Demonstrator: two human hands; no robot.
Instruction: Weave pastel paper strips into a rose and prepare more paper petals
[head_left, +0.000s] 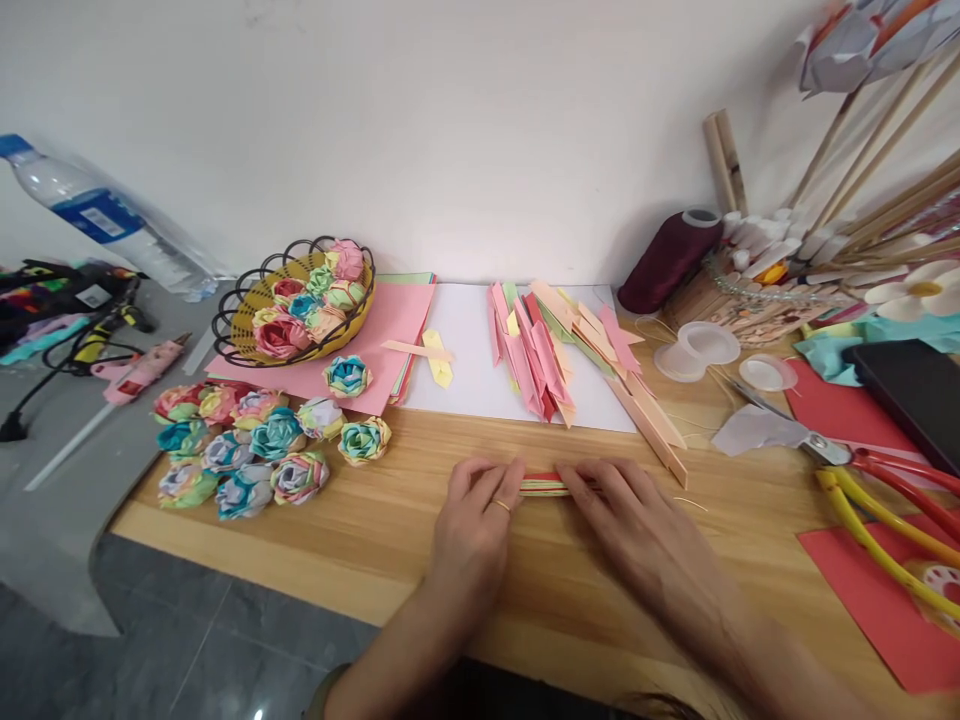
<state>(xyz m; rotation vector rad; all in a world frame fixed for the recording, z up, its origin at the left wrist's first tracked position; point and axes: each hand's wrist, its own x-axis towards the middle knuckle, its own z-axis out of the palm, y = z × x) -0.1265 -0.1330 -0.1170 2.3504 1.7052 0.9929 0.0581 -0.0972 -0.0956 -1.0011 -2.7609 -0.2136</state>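
Note:
Between my two hands, near the table's front edge, lies a small stack of folded paper strips [545, 485], red on top with green and pale layers below. My left hand [480, 510] grips its left end, a ring on one finger. The right end is held by my right hand [619, 500], whose fingers cover that part of the stack. Just beyond my hands rests a pile of folded pink paper pieces [529, 350]. Peach folded strips [649, 420] trail off beside it toward my right hand.
Left: finished paper flowers [274, 435], a yellow basket [300, 345] of more flowers, a pink glue gun [142, 370] and a water bottle [112, 220]. Right: scissors [832, 450], a purple thread spool [667, 262], red paper [874, 600] and a black phone-like object [911, 400]. A wall stands behind.

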